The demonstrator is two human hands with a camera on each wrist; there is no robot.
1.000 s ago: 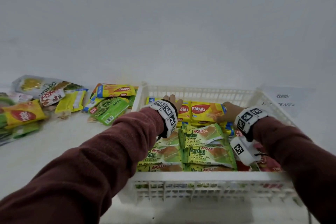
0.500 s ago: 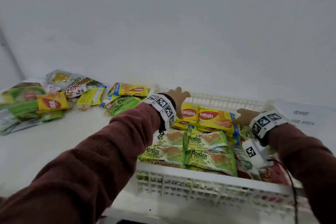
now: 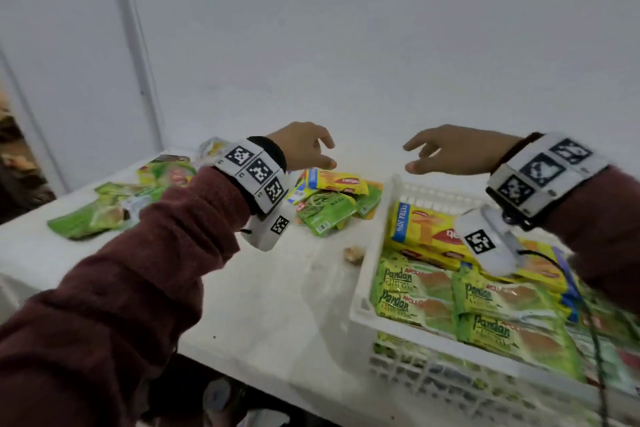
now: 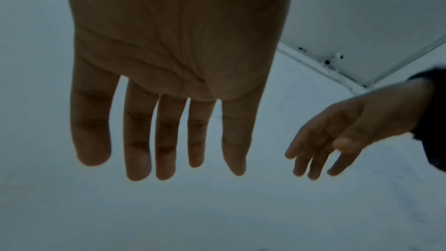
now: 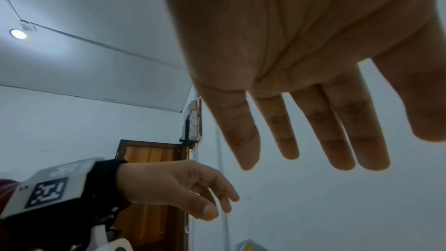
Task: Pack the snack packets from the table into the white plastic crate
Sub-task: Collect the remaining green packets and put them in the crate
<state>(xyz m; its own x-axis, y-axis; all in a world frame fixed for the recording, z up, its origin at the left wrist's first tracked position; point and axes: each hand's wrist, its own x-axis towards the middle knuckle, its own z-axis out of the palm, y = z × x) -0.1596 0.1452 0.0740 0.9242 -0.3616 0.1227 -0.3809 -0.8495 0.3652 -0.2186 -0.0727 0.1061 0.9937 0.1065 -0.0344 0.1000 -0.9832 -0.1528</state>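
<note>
The white plastic crate (image 3: 367, 282) stands at the right, holding green Pandan cake packets (image 3: 415, 291) and yellow wafer packets (image 3: 424, 229). More snack packets lie on the table: a yellow and green heap (image 3: 332, 204) just left of the crate and a green pile (image 3: 114, 204) further left. My left hand (image 3: 308, 149) hovers above the near heap, empty, fingers relaxed; its palm (image 4: 169, 45) shows spread straight fingers. My right hand (image 3: 450, 151) hangs over the crate's far left corner, empty too, fingers extended (image 5: 313, 121).
A white wall rises right behind the table (image 3: 270, 295). A small brown crumb (image 3: 353, 255) lies by the crate's left wall. A black cable (image 3: 595, 340) runs from my right wrist over the crate. A doorway edge is at far left.
Both hands have lifted out of the crate and moved left, empty. My view has swung left, so the crate now sits at the right and the table packets at the centre.
</note>
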